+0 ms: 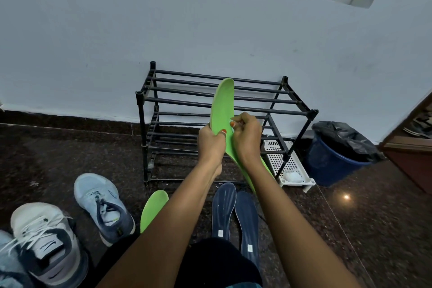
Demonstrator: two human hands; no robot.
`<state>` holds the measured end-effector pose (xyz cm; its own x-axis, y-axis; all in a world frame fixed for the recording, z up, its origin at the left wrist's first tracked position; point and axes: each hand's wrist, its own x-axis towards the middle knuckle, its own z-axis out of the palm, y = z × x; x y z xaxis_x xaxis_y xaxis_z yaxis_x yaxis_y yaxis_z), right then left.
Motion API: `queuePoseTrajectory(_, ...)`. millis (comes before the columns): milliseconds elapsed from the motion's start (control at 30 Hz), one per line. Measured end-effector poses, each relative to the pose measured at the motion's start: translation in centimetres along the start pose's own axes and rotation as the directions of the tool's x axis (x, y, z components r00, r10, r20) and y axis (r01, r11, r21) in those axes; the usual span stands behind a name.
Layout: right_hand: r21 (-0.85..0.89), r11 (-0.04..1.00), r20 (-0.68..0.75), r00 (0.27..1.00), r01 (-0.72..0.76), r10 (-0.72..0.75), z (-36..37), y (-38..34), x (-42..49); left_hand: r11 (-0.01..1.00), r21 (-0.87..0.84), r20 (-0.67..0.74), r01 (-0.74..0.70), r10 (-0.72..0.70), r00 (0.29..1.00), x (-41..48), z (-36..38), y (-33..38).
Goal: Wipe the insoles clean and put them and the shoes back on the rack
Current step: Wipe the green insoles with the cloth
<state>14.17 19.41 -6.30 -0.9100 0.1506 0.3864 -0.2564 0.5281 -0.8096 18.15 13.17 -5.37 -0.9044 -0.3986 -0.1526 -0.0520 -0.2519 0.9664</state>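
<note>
I hold a green insole [223,103] upright in front of the black shoe rack [289,100]. My left hand [211,140] grips its middle from the left, thumb across the face. My right hand [246,138] pinches its right edge, fingers curled. A second green insole [153,208] lies on the floor under my left forearm. Two dark blue insoles [224,208] [246,220] lie side by side on the floor. A light blue sneaker [102,206] and a white and grey sneaker [44,241] stand at the lower left. No cloth is visible.
The rack stands against a pale wall. A white perforated tray [284,161] with a white wad sits at the rack's right foot. A blue bin [334,161] with a black liner stands further right. A wooden door edge [411,147] is at far right. The floor is dark speckled stone.
</note>
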Motion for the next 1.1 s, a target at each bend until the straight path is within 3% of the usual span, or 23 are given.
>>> queuePoseTrajectory(133,-0.086,0.995,0.046,0.998,0.050,-0.047,0.1,0.5,-1.2,1.000,0.002,-0.023,-0.004,0.004,1.000,0.3,-0.1,0.3)
queuePoseTrajectory(367,-0.072,0.997,-0.003,1.000,-0.023,0.023,-0.6,0.5,0.0,1.000,0.027,0.002,-0.008,0.007,1.000,-0.1,0.1,0.0)
queuePoseTrajectory(667,-0.052,0.995,0.236,0.969,0.081,-0.067,-2.7,0.2,-1.8,0.999,-0.039,-0.009,-0.011,0.010,1.000,0.6,-0.6,1.0)
queuePoseTrajectory(800,0.004,1.000,0.125,0.992,0.031,-0.031,-4.3,0.7,-2.5,0.991,-0.127,0.020,0.033,-0.031,0.999,0.7,-0.7,1.5)
queuePoseTrajectory(933,0.128,0.990,0.143,0.989,-0.054,0.036,-4.9,0.7,-3.1,0.960,-0.266,0.013,0.081,-0.081,0.997,0.9,-1.1,1.8)
queuePoseTrajectory(1100,0.198,0.977,0.062,0.996,-0.081,0.070,-4.3,-0.7,-3.2,0.929,-0.304,0.182,0.210,-0.159,0.970,0.0,-0.7,1.8)
